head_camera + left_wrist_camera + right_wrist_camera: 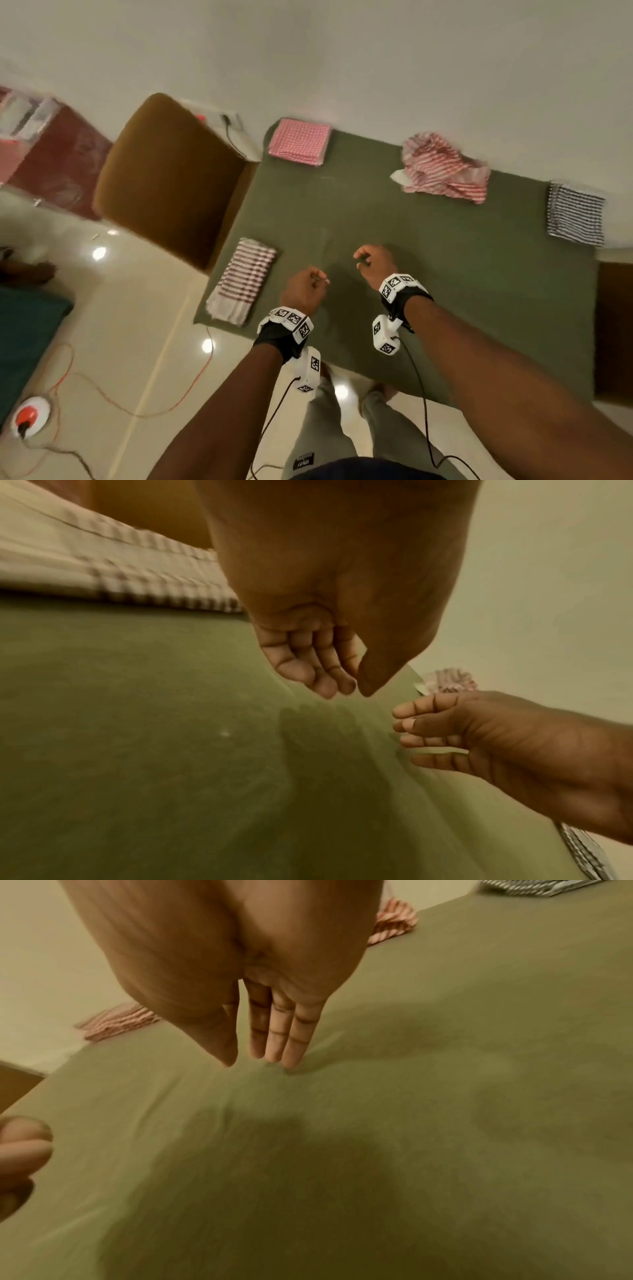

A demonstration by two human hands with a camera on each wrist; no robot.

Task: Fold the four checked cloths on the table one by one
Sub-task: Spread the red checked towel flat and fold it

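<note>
Four cloths lie on the green table cover. A folded pink checked cloth sits at the far left corner. A crumpled red-and-white striped cloth lies at the far middle, also visible as. A folded dark striped cloth is at the right edge. A folded maroon-striped cloth lies at the near left, close beside my left hand. That hand hovers over bare cover with fingers loosely curled, holding nothing. My right hand hovers just right of it, fingers fairly straight and empty.
A brown padded chair stands against the table's left side, and another brown seat at its right. On the shiny floor run orange and black cables to a round red-and-white device. A pale wall backs the table.
</note>
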